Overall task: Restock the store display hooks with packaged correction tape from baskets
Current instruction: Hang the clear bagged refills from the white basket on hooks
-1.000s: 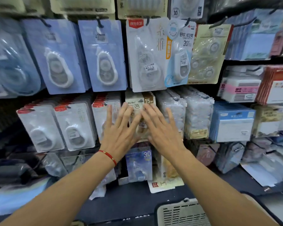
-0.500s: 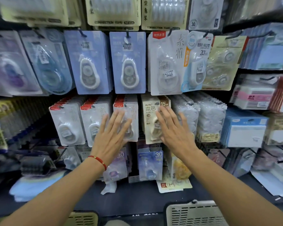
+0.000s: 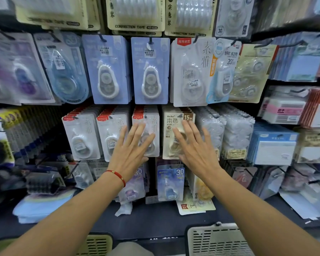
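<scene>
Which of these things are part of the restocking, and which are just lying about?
Job:
left hand
right hand
white packs
beige 15M pack
white basket

Lying about:
blue packs
pink-striped box

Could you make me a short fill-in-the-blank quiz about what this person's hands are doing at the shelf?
1. The left hand wears a thin ____ bracelet at the wrist.
2. The right hand lies flat on the beige pack marked ____ in its top corner.
3. Both hands have their fingers ____, gripping nothing.
4. The pack under the left hand, the white pack, hangs to the ____ of the beige one.

Missing words: red; 15M; straight; left
</scene>
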`<state>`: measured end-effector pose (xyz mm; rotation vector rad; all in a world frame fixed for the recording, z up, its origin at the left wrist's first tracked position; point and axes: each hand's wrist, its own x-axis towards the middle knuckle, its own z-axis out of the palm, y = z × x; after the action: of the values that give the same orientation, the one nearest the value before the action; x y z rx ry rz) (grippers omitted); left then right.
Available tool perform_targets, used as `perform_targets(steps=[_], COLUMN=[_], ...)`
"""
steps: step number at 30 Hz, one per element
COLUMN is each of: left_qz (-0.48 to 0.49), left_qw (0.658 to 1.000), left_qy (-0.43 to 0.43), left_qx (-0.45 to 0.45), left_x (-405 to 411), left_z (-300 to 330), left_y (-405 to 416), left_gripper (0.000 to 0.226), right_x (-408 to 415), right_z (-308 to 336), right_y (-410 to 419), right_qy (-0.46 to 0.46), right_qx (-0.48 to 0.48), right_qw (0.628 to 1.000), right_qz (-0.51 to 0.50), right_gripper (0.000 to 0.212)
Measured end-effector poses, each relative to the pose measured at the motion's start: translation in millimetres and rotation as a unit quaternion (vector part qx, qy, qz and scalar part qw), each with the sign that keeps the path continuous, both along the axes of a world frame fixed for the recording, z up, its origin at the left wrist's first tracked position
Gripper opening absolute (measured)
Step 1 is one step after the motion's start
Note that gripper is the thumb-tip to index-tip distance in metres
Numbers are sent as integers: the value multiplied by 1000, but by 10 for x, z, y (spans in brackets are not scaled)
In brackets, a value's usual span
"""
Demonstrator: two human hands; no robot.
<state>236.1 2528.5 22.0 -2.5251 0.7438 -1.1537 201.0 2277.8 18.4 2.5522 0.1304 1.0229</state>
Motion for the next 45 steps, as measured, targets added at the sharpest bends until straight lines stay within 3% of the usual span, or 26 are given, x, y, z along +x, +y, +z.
perform_targets(steps=[3, 8, 12, 17, 22, 28, 33, 37, 45], left_qz=[-46, -35, 12, 44, 38, -5, 11, 9, -11], left_qw=[998, 996, 997, 998, 999, 998, 990, 991, 990], left_qy=[-22, -37, -31, -3, -3, -7, 7, 52, 69], left_qx=[-32, -78, -65, -36, -29, -69, -141, -124, -122], left_x=[-80, -168, -125, 24, 111, 37, 30, 156, 243], left_z=[-62, -142, -60, 50, 14, 30, -75, -75, -92], left_y=[152, 686, 1001, 1025, 1091, 1301, 1760, 1892, 1965], left_gripper=[95, 93, 84, 77, 92, 86, 79, 77, 79], right_x=[45, 8, -105, 1, 245, 344, 292, 279, 346], right_z=[-17, -39, -74, 84, 109, 12, 14, 18, -29], right_y=[28, 64, 356, 1168, 1770, 1899, 1896, 1941, 1954], right_qy=[2, -33, -68, -46, -39, -85, -64, -31, -56], right_qx=[13, 32, -12, -28, -27, 15, 9, 2, 14], right_qw=[1000, 999, 994, 987, 993, 992, 992, 994, 992], right_qz=[-12, 19, 90, 154, 112, 97, 107, 108, 115], right_gripper=[94, 87, 81, 74, 75, 77, 87, 97, 95])
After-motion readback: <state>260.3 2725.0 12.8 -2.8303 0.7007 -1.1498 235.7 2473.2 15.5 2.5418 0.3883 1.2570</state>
